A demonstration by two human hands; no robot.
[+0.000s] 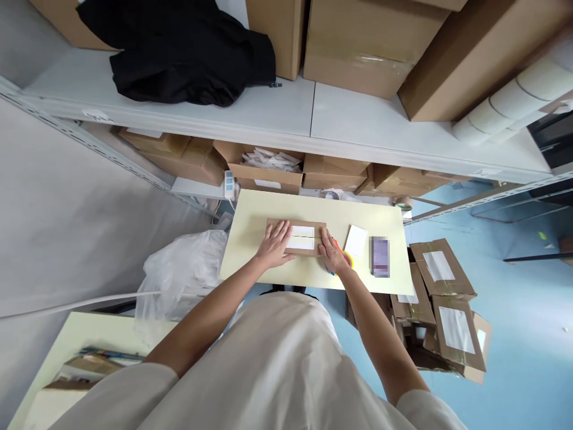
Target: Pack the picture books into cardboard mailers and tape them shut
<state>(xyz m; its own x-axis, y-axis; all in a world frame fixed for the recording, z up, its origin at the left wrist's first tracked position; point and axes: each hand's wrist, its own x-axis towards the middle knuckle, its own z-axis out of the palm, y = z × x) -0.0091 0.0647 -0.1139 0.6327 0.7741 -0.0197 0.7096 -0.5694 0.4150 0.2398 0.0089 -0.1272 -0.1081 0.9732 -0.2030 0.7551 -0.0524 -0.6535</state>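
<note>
A small flat cardboard box [308,251] lies on the pale yellow table [268,203]. Two white labels [301,237] sit on its top, with a dark line between them. My left hand [274,245] rests flat over the box's left part, fingers stretched out. At the right end, my right hand [332,252] lies with its fingers extended along the box's edge. Partly hidden beneath that hand is a red, yellow and blue object [347,259] whose kind I cannot make out. A white sheet [356,240] and a blurred purple rectangular item [380,257] lie farther right.
Beyond the table, an open carton [268,170] holds white packets. A shelf [286,113] above carries large cartons and black clothing [188,54]. Cardboard boxes [456,328] are piled on the floor at right. Clear plastic [183,263] hangs at left.
</note>
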